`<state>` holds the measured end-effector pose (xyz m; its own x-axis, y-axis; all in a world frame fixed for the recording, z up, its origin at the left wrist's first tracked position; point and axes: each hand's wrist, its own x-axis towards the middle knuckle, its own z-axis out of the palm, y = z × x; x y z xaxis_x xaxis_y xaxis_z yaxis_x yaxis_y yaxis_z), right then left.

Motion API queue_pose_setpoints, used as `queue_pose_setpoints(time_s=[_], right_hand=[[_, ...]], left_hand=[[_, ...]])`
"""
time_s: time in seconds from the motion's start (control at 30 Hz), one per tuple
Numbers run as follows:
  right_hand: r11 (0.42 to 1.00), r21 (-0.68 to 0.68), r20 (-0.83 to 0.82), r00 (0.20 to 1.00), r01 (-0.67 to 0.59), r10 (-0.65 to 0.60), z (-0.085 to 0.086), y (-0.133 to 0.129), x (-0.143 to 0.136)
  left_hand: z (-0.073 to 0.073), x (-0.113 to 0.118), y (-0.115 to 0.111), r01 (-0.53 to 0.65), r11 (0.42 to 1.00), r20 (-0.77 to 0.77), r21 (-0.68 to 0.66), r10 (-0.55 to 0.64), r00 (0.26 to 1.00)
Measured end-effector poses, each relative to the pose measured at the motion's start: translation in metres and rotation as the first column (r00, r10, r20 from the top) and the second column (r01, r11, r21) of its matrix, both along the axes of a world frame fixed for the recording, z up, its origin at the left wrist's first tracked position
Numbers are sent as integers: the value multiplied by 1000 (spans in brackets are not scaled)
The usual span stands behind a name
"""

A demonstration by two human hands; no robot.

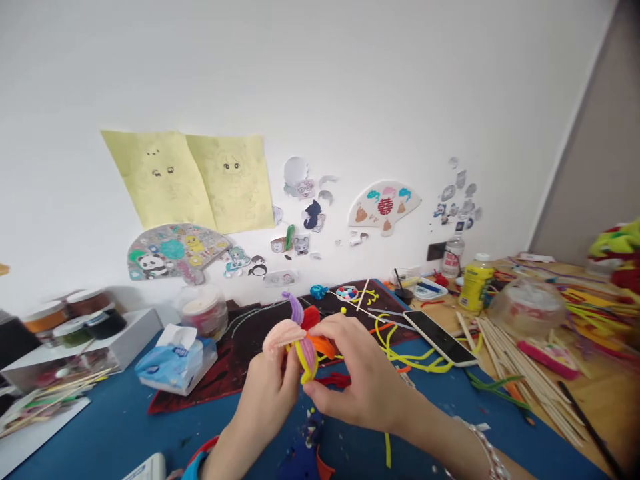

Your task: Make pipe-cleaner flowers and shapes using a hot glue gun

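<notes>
Between my two hands is a fuzzy pipe-cleaner piece (309, 357) with petal-like loops in pale pink, purple, yellow, orange and red. My left hand (267, 393) grips it from below on the left, fingers closed near the pink loop. From the right, my right hand (367, 377) pinches it, with the thumb at the lower tip of the yellow-edged loop and the fingers at its top. The fingers hide part of the piece's centre. Below the hands, a dark blue item with orange edges (300, 460) is partly in view.
A tissue pack (175, 363) and paint jars (90, 303) are on the left. Yellow pipe cleaners (395, 347), a phone (440, 339), wooden sticks (520, 373), a yellow bottle (476, 283) and a clear plastic tub (527, 307) lie to the right. Behind stands a white wall with drawings (185, 180).
</notes>
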<state>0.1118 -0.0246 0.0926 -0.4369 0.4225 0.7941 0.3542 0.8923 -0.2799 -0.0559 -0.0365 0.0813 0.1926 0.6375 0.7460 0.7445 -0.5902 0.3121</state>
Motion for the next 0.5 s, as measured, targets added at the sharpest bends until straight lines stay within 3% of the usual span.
queue_pose_setpoints(time_s=[0.2, 0.3, 0.4, 0.5], right_hand=[[998, 21, 161, 985, 61, -63, 11, -21, 8], [996, -1, 215, 973, 88, -86, 4, -30, 16], [984, -60, 192, 969, 167, -153, -22, -28, 42], [923, -190, 72, 942, 335, -328, -68, -17, 92]], left_hand=[[1, -3, -2, -32, 999, -17, -2, 32, 999], [3, -8, -4, -66, 998, -70, -4, 66, 995], [4, -13, -5, -92, 995, -59, 44, 95, 994], [4, -16, -5, -87, 995, -60, 48, 90, 994]])
